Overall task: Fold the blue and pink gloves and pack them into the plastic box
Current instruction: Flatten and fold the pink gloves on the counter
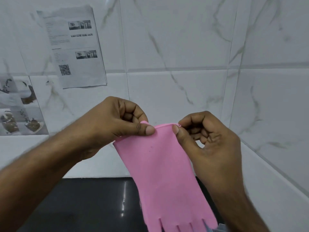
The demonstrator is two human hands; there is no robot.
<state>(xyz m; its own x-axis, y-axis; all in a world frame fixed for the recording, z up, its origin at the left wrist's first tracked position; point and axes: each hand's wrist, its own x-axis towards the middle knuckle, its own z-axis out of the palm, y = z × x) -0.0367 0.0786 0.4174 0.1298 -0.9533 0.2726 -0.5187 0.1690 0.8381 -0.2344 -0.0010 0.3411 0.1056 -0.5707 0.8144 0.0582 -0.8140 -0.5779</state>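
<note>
A pink glove (164, 174) hangs in the air in front of me, cuff up and fingers pointing down past the bottom edge of the view. My left hand (117, 121) pinches the left corner of the cuff between thumb and fingers. My right hand (204, 136) pinches the right corner of the cuff. A small pale corner, maybe of the plastic box (221, 227), shows beside the glove's fingers at the bottom edge. No blue glove is in view.
A glossy black countertop (93, 203) lies below the hands. White marble-pattern tile walls (184, 56) meet in a corner at the right. Printed paper sheets (75, 46) with a QR code hang on the wall at upper left.
</note>
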